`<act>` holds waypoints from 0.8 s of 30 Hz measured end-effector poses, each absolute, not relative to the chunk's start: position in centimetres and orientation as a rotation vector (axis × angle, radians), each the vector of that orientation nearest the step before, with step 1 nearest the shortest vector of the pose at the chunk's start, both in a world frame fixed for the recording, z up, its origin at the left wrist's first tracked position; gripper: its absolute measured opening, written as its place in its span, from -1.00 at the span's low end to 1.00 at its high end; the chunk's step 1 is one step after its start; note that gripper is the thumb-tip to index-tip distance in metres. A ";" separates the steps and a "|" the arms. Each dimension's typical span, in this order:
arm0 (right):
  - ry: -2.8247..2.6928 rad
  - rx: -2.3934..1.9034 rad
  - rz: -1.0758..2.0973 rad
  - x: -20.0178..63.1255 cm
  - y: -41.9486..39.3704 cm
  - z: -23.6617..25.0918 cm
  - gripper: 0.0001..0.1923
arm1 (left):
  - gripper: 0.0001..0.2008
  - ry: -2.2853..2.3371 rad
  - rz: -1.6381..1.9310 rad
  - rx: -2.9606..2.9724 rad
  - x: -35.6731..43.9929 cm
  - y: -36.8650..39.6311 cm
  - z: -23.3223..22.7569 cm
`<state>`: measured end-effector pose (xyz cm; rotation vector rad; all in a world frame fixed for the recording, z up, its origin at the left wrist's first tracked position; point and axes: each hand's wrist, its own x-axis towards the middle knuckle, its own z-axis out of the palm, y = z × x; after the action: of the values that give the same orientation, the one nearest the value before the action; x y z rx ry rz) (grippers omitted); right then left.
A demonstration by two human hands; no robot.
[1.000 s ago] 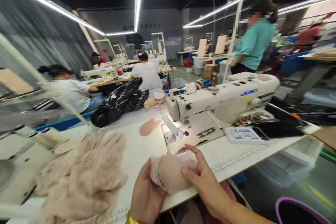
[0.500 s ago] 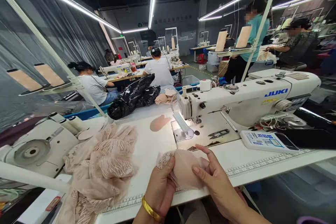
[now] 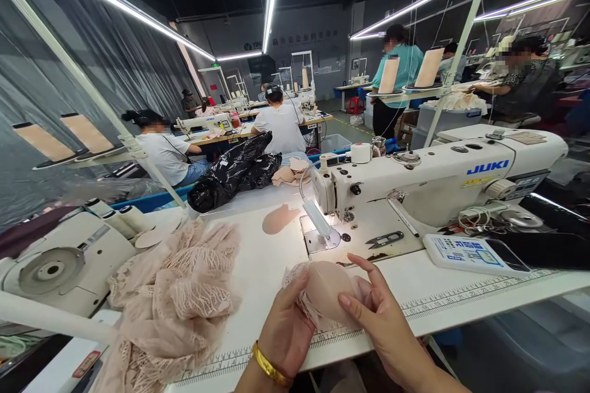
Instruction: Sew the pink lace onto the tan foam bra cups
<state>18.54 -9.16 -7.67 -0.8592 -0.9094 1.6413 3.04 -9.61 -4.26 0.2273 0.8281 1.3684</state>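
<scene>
- The left hand (image 3: 288, 334) grips a beige padded cup (image 3: 328, 291) from its left side, thumb pressed onto the top and fingers curled under it; a gold bangle (image 3: 268, 367) sits on that wrist.
- The right hand (image 3: 385, 325) holds the same cup from the right, thumb on its face and forefinger stretched over the far rim, so both hands are closed on it.
- A strip of lace (image 3: 295, 274) trims the cup's left edge and shows between the two hands.
- The cup is held just above the near edge of the worktop (image 3: 258, 270), over the printed ruler (image 3: 461, 298) that runs along that edge, and just in front of the sewing machine (image 3: 437, 181).
- The machine's needle plate (image 3: 322, 239), lit by a small lamp, lies just beyond the cup; a pair of thread snips (image 3: 385, 237) rests on the machine bed to the right.
- A heap of beige lace pieces (image 3: 177, 295) covers the worktop's near left corner.
- One flat beige cup piece (image 3: 279, 219) lies toward the middle of the worktop, left of the needle plate.
- A black plastic bag (image 3: 233, 171) sits at the far edge, with more beige cups (image 3: 288, 173) beside it.
- A white control panel (image 3: 465, 252) lies at the right end.
- Other people sit or stand at machines beyond the worktop.
</scene>
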 end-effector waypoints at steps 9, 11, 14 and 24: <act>-0.854 -0.882 1.616 18.2 -9.0 -7.1 -0.05 | -0.65 0.832 1.300 0.324 3.3 -8.9 -4.3; -0.863 -0.873 1.619 18.2 -8.8 -7.4 -0.04 | -0.64 0.837 1.288 0.310 3.5 -8.7 -4.4; -0.920 -0.834 1.663 18.6 -8.4 -7.9 -0.04 | -0.63 0.875 1.278 0.312 3.8 -8.2 -4.6; -2.028 -0.726 1.144 23.6 -2.1 -7.2 -0.30 | -0.68 0.811 0.799 1.286 -1.1 -6.3 0.7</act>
<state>23.64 -2.07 -7.20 -0.7259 -2.0278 1.1440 -1.07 -6.32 0.73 1.2859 0.8112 0.7986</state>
